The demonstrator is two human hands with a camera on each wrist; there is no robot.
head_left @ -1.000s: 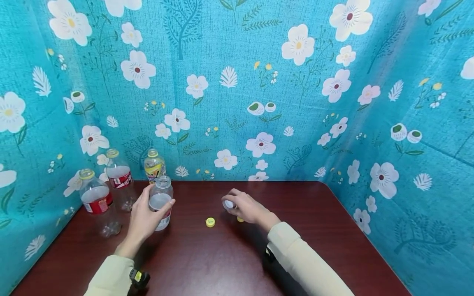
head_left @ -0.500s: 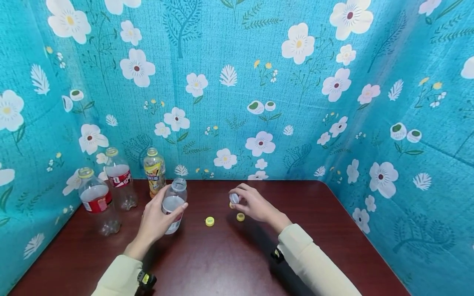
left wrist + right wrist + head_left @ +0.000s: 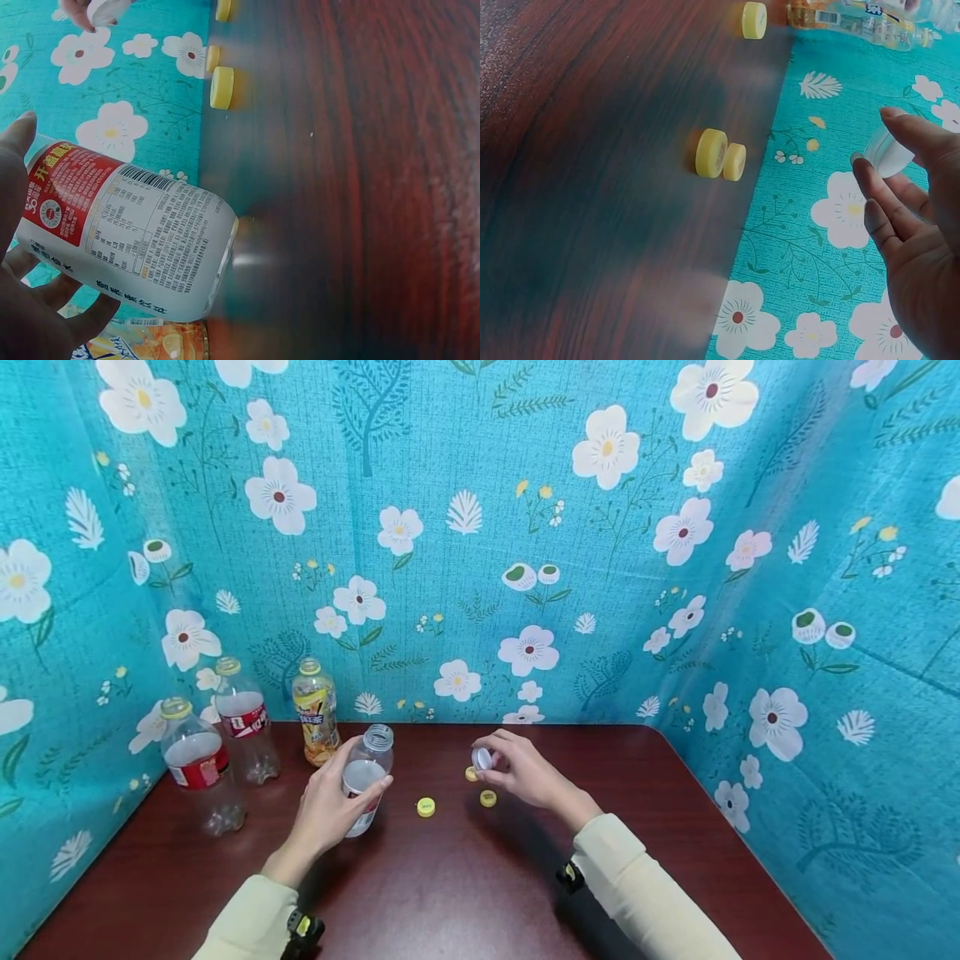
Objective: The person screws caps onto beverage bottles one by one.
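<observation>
My left hand (image 3: 322, 810) grips a clear plastic bottle (image 3: 366, 771) around its body. The bottle has no cap on its neck and leans slightly to the right. In the left wrist view its red and white label (image 3: 150, 229) faces the camera. Over on the right, my right hand (image 3: 531, 774) pinches a white bottle cap (image 3: 482, 759) between thumb and fingers, above the table. Below and beside that hand lie two yellow caps, a nearer one (image 3: 488, 798) and a smaller one (image 3: 471, 773). A third yellow cap (image 3: 426, 807) lies between the hands.
Two large capless bottles with red labels, one in front (image 3: 198, 768) and one behind (image 3: 247, 727), stand at the left. A yellow-labelled bottle (image 3: 315, 714) stands at the back. The dark red table (image 3: 450, 893) meets a blue floral cloth (image 3: 465, 585) behind.
My left hand has brought the bottle to the right, away from the standing bottles. My right hand has shifted right and back with the white cap, uncovering the two yellow caps.
</observation>
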